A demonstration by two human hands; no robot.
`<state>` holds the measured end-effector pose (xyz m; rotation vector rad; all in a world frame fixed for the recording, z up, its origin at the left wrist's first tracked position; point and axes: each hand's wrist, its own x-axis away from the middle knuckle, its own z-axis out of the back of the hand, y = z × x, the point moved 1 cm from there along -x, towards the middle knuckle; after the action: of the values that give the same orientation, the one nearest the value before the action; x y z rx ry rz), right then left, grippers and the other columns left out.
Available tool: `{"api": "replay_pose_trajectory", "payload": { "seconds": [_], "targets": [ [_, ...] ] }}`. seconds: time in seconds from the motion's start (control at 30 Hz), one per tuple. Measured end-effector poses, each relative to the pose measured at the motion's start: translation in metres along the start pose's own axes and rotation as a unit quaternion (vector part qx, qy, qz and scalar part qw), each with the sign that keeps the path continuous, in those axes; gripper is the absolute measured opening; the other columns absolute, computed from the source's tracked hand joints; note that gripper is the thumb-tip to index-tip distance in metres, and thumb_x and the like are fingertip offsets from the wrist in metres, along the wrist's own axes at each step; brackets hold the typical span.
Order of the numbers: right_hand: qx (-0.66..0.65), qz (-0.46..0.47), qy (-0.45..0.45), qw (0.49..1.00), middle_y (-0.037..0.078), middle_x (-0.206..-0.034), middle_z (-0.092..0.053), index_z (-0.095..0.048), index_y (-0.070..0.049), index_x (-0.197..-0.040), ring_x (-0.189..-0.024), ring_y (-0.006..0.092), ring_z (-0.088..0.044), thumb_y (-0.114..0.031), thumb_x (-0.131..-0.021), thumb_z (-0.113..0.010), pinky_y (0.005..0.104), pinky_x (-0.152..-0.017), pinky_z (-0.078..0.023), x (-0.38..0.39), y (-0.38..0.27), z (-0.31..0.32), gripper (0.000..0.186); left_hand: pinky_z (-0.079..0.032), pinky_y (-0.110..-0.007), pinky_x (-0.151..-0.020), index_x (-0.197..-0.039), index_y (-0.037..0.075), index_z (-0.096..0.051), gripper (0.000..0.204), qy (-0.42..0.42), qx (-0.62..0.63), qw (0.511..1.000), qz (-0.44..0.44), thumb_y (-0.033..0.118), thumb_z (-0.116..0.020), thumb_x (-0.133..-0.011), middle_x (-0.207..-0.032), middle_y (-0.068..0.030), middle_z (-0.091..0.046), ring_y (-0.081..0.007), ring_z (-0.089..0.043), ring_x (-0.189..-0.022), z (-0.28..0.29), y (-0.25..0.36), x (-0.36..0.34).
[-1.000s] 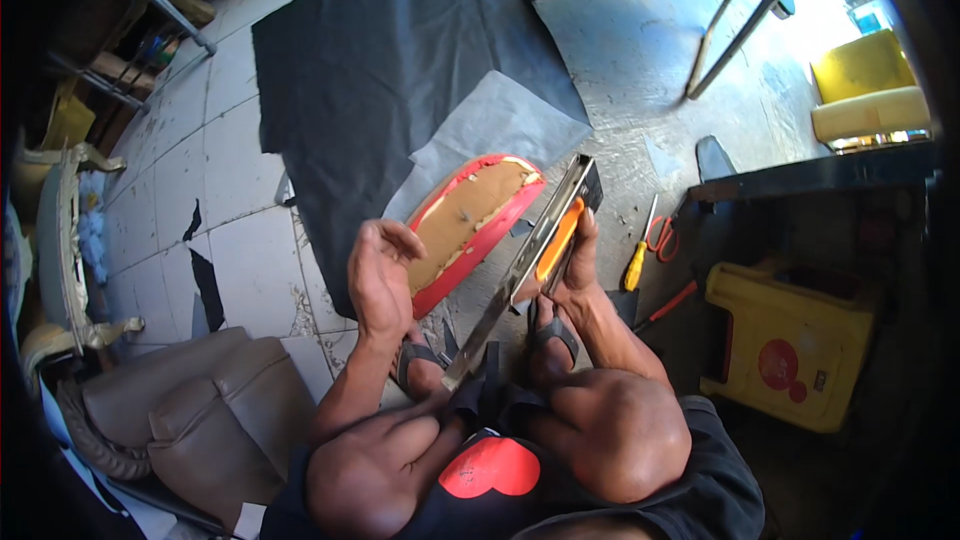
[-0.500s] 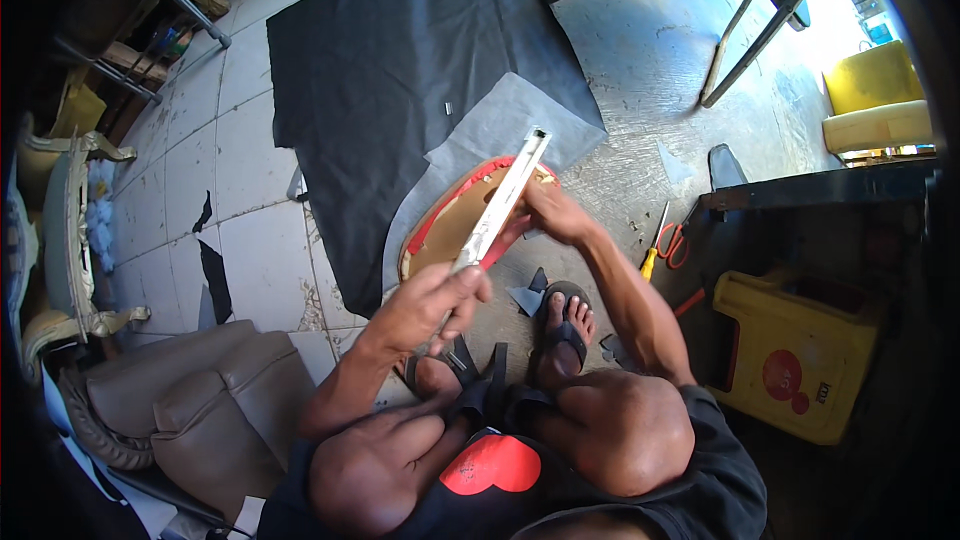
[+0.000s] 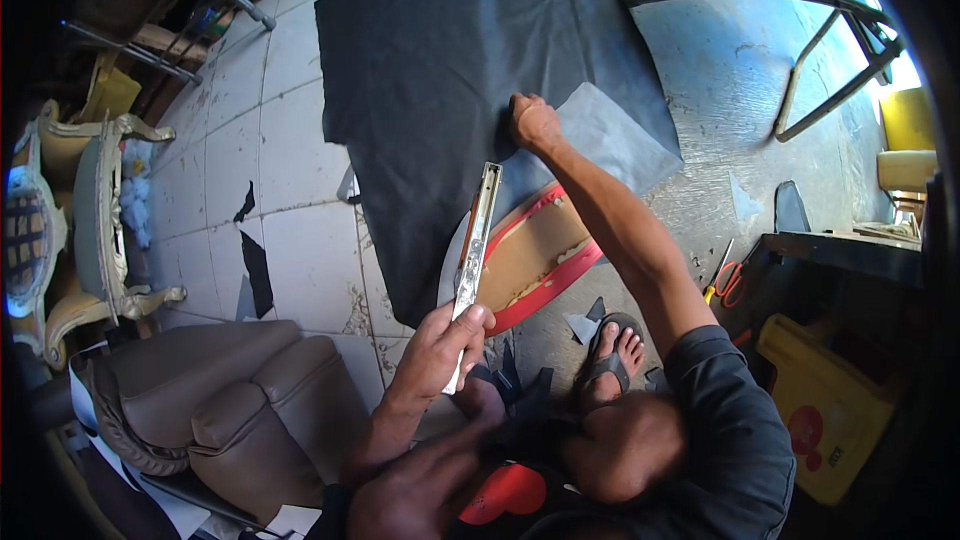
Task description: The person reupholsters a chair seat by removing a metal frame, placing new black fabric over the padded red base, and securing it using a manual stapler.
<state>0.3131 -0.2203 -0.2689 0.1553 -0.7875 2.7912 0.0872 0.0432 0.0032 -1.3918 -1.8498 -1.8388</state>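
Observation:
My left hand [image 3: 432, 352] is wrapped around a long, narrow, whitish metal stapler [image 3: 472, 265], whose far end shows an open channel. The stapler stands tilted over the left edge of a rounded seat pad [image 3: 545, 235] with a tan board and red edging. Under the pad lies a grey piece of upholstery material [image 3: 618, 132], spread on a large black sheet [image 3: 430, 60]. My right hand [image 3: 535, 123] reaches past the pad to the black sheet, fingers curled closed. Whatever is in those fingers is hidden.
A brown padded cushion [image 3: 215, 400] sits at lower left, near a carved chair frame [image 3: 105, 220]. Red-handled scissors [image 3: 734, 282] and a yellow-handled screwdriver [image 3: 712, 285] lie at right, by a yellow crate [image 3: 825, 400]. Metal legs [image 3: 790, 105] stand at far right. Dark scraps [image 3: 256, 275] litter the tiles.
My right hand has left the stapler and pad and stretched forward to the black sheet, where a small silvery strip lay. My left hand still holds the stapler, now more upright. The view has shifted.

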Motion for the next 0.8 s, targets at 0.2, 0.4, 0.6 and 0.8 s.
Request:
{"api": "replay_pose_trajectory", "payload": {
  "seconds": [0.2, 0.4, 0.6, 0.8],
  "targets": [
    [-0.436, -0.072, -0.081, 0.894, 0.011, -0.090, -0.072, -0.070, 0.000, -0.109, -0.076, 0.0187, -0.072, -0.014, -0.091, -0.072, 0.0329, -0.075, -0.060, 0.078, -0.033, 0.085, 0.022, -0.041, -0.027, -0.040, -0.111, 0.000, -0.057, 0.031, -0.032, 0.280, 0.957, 0.062, 0.026, -0.042, -0.116, -0.056, -0.0018, -0.047, -0.0121, -0.042, -0.036, 0.008, -0.001, -0.018],
    [-0.538, -0.029, -0.213, 0.815, 0.005, -0.085, -0.072, -0.073, 0.000, -0.104, -0.068, 0.0126, -0.070, -0.016, -0.098, -0.075, 0.0281, -0.068, -0.057, 0.176, -0.060, 0.133, 0.018, -0.051, -0.031, -0.046, -0.111, 0.001, -0.056, 0.029, 0.011, 0.114, 0.992, 0.045, 0.028, -0.048, -0.114, -0.058, -0.0008, -0.047, -0.0120, -0.041, -0.037, -0.009, -0.017, -0.033],
    [-0.359, 0.005, -0.181, 0.915, 0.005, -0.085, -0.075, -0.076, -0.002, -0.101, -0.071, 0.0111, -0.072, -0.019, -0.097, -0.077, 0.0270, -0.068, -0.058, 0.191, -0.056, 0.166, 0.018, -0.034, -0.025, -0.043, -0.105, 0.005, -0.061, 0.026, -0.010, -0.010, 1.000, 0.010, 0.029, -0.053, -0.111, -0.060, 0.0020, -0.050, -0.0061, -0.043, -0.047, -0.033, -0.008, -0.032],
    [-0.396, 0.008, -0.145, 0.907, 0.004, -0.082, -0.071, -0.074, 0.001, -0.106, -0.068, 0.0110, -0.069, -0.022, -0.097, -0.079, 0.0278, -0.065, -0.055, 0.206, -0.054, 0.150, 0.025, -0.035, -0.025, -0.043, -0.106, 0.003, -0.062, 0.030, 0.007, -0.040, 0.999, 0.002, 0.032, -0.053, -0.111, -0.059, 0.0022, -0.049, -0.0062, -0.042, -0.045, -0.033, -0.014, -0.022]
  ]
}}
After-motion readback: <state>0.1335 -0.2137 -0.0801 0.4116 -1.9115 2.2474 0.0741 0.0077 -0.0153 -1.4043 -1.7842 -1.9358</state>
